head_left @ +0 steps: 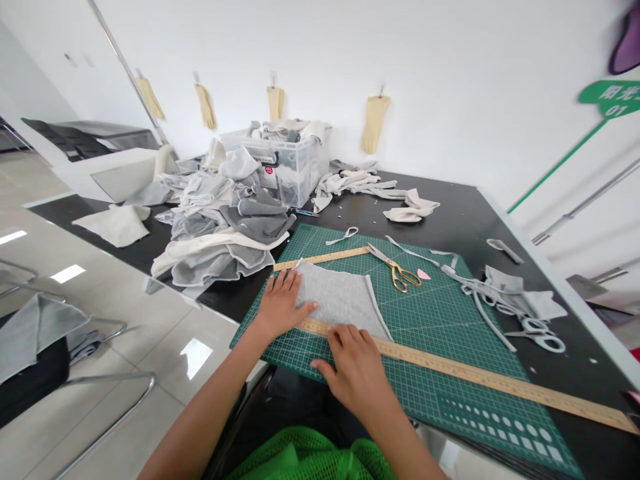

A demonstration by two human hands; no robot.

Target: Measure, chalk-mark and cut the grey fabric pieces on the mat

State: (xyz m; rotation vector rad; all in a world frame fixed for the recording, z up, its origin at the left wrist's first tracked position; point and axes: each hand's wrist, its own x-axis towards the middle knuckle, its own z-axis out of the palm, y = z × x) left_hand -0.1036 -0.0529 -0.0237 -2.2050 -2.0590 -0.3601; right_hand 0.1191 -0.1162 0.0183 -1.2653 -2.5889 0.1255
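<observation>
A grey piece of knit fabric (340, 293) lies flat on a green cutting mat (425, 407). My left hand (283, 305) rests flat on the fabric's left end, fingers stretched out and thumb apart. Along the fabric's near edge runs a long wooden ruler (465, 370), reaching past the mat to the right. My right hand (355, 367) touches this ruler with its fingertips, the fingers slightly bent and the thumb spread away. Beyond the fabric lie a second wooden ruler (330, 257), gold-handled scissors (395, 269) and a pink chalk piece (423, 274).
A heap of grey and white cloth (220, 220) sits at left, before a clear plastic bin (295, 173) full of scraps. Fabric strips (360, 183) lie behind the mat. White-handled scissors (540, 335) and scraps (520, 287) are at right. Yellow gloves (375, 123) hang on the wall.
</observation>
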